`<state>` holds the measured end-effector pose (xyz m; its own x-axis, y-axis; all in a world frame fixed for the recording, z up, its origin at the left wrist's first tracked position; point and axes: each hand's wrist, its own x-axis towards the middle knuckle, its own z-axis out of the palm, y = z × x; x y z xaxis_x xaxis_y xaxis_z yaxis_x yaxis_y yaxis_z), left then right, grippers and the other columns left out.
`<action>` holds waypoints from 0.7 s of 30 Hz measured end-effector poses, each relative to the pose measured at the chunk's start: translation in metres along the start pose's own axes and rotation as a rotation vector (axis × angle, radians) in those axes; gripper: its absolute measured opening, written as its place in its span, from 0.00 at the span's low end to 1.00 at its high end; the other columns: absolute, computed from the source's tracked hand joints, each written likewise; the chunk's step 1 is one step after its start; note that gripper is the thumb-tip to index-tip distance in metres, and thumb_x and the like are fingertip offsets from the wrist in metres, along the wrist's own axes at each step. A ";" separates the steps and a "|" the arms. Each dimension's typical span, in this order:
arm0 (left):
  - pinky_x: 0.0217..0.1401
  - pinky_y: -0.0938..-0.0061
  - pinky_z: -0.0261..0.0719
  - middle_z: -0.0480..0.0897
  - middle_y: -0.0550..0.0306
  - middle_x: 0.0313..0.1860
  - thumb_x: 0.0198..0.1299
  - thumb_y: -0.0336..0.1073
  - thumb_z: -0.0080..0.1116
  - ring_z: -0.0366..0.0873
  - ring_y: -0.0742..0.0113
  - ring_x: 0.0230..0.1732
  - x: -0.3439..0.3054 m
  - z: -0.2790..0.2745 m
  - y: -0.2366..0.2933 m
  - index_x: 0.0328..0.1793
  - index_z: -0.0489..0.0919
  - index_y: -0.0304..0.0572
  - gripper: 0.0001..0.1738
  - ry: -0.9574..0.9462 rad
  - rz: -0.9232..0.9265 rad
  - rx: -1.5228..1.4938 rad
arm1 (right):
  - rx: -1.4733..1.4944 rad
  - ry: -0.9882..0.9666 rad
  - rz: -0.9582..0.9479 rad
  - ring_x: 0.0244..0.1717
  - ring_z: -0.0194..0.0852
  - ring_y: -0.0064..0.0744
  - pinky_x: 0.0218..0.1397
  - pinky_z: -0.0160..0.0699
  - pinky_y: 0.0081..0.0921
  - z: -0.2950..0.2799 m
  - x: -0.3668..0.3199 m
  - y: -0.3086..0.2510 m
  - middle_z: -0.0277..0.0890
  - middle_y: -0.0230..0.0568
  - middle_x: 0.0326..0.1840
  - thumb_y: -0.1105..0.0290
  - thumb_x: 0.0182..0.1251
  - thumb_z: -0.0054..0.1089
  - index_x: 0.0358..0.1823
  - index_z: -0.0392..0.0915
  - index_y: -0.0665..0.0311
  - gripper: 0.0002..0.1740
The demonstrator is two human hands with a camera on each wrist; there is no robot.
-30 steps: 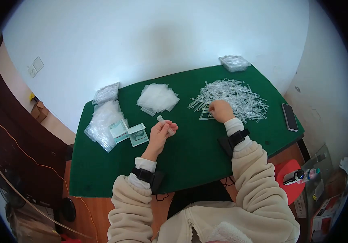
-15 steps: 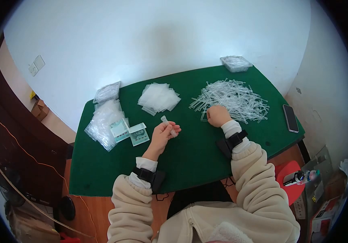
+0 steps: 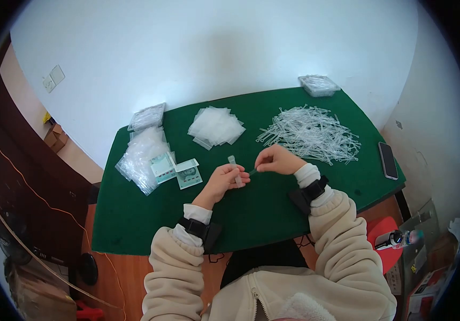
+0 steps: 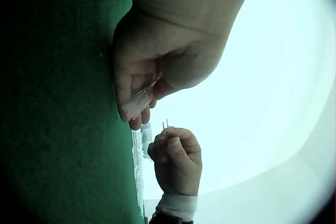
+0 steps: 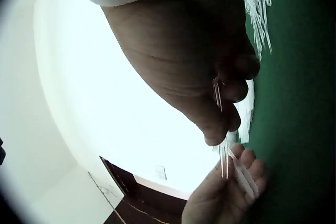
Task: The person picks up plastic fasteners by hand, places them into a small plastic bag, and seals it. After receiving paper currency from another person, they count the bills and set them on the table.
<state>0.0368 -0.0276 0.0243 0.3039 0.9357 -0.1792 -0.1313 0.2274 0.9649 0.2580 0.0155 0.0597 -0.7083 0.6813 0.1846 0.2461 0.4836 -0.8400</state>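
Over the middle of the green table, my left hand grips a small, narrow clear plastic bag, which lies across its fingers beneath the thumb. My right hand is just to the right, in front of a pile of clear plastic sticks with small looped ends. Between its thumb and fingertips it pinches a few thin clear sticks, whose ends point at the left hand. In the right wrist view those ends overlap the left palm, close to the bag.
A heap of small clear bags lies at the back centre. Larger clear bags and green banknotes are at the left. Clear boxes stand at the back left and back right. A phone lies by the right edge.
My right hand has left the edge of the stick pile and come left to the left hand, carrying sticks. The left hand keeps hold of the bag, now tipped more upright.
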 end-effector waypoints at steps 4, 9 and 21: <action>0.48 0.72 0.76 0.77 0.51 0.43 0.64 0.38 0.46 0.78 0.63 0.43 -0.003 0.002 0.002 0.50 0.71 0.35 0.15 -0.217 -0.081 -0.049 | 0.004 -0.103 -0.042 0.26 0.72 0.23 0.32 0.72 0.20 0.013 0.001 -0.005 0.74 0.35 0.23 0.73 0.50 0.62 0.30 0.77 0.68 0.07; 0.48 0.72 0.77 0.78 0.51 0.43 0.64 0.37 0.46 0.78 0.63 0.43 -0.005 0.004 0.004 0.50 0.71 0.36 0.14 -0.302 -0.113 0.021 | -0.017 -0.050 -0.050 0.25 0.67 0.17 0.30 0.68 0.16 0.015 0.002 -0.007 0.71 0.29 0.23 0.73 0.50 0.64 0.29 0.77 0.65 0.06; 0.48 0.71 0.77 0.77 0.52 0.43 0.64 0.38 0.46 0.78 0.62 0.43 -0.007 0.005 0.005 0.50 0.71 0.36 0.14 -0.301 -0.122 -0.033 | 0.139 0.220 -0.047 0.29 0.72 0.23 0.33 0.74 0.20 0.027 0.010 0.012 0.74 0.36 0.27 0.78 0.48 0.61 0.35 0.75 0.68 0.11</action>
<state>0.0386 -0.0341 0.0309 0.5836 0.7805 -0.2239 -0.1060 0.3466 0.9320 0.2362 0.0137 0.0375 -0.5522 0.7701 0.3192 0.1124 0.4482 -0.8868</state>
